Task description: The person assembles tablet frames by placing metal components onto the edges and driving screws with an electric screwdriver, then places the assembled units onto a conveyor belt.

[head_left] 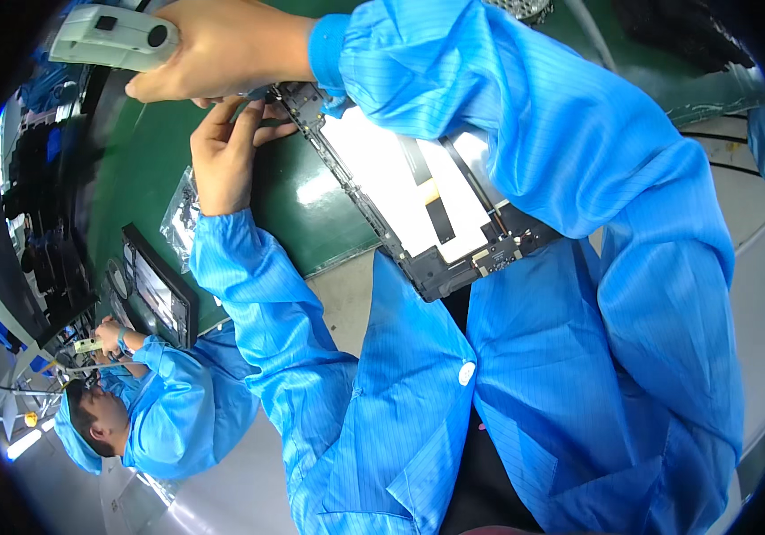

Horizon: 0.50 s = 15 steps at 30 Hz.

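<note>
Right hand (213,53) gripping grey electric screwdriver (115,37); left hand (226,152), fingers spread, steadying open tablet chassis (418,201) on green tabletop (311,205)

My green bench mat (311,201) carried the opened tablet frame (418,192) with its white back panel, a clear plastic bag (182,214) beside my sleeve, and another dark tablet (161,285) farther along.
</note>
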Motion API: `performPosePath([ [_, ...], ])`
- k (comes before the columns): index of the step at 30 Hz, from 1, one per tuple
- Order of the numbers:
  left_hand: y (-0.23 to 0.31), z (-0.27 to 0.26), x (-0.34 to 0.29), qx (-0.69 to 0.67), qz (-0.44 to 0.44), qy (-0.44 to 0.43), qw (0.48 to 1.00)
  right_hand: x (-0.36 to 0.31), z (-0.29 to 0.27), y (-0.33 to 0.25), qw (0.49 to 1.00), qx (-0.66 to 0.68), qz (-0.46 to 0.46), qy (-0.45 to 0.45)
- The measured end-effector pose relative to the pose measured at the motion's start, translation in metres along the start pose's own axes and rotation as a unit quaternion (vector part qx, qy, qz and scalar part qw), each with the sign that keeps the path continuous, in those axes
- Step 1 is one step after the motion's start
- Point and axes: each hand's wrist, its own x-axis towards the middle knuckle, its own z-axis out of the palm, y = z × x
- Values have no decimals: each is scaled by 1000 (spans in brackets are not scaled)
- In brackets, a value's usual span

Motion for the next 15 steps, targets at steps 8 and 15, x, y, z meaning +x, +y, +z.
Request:
performPosePath([
  [8,20,70,-108,293,71,179,937,6,-8,-7,1000,8,7,-6],
  [15,14,48,-55,388,176,112,897,3,-10,-25,1000,13,-10,-16],
])
